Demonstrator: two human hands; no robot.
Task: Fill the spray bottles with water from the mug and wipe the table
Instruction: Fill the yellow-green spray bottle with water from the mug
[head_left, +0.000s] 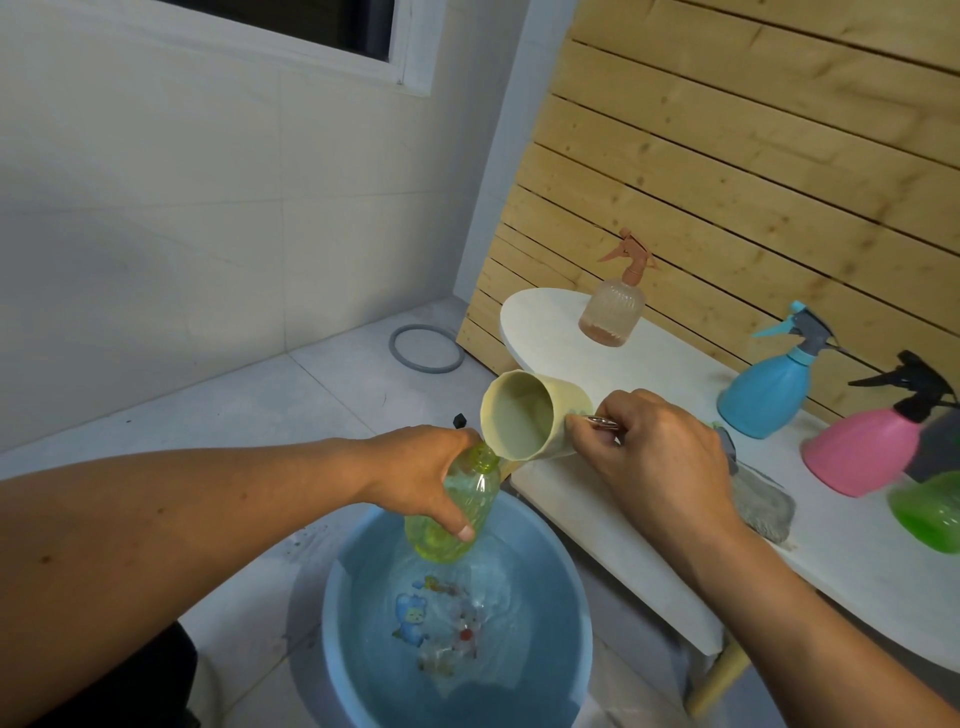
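- Over the blue basin on the floor, the left hand holds a yellow-green bottle, cap off, tilted with its open neck up toward the mug.
- Left fingers: curled round the bottle's body, thumb along its near side; the bottle's base hangs just above the water in the basin.
- Right hand: fingers wrapped tight at the handle side of a cream mug; the handle itself is hidden by the hand.
- Mug: tipped nearly on its side, mouth facing the camera, lower lip touching or just above the bottle neck; which of the two cannot be told.
- Mug sits at the front left edge of the white desk; the bottle is clear of that edge, to its left.
- On the desk, back left: a clear pink spray bottle, standing upright, well apart from the hands.
- Right side of the desk: a blue spray bottle, a pink spray bottle with black trigger, and a green bottle at the frame edge, close together.
- A grey cloth lies on the desk just beside the right wrist.
- Open desk surface shows between the clear pink bottle and the mug, and along the near edge.
- A wooden slat wall bounds the desk's far side.
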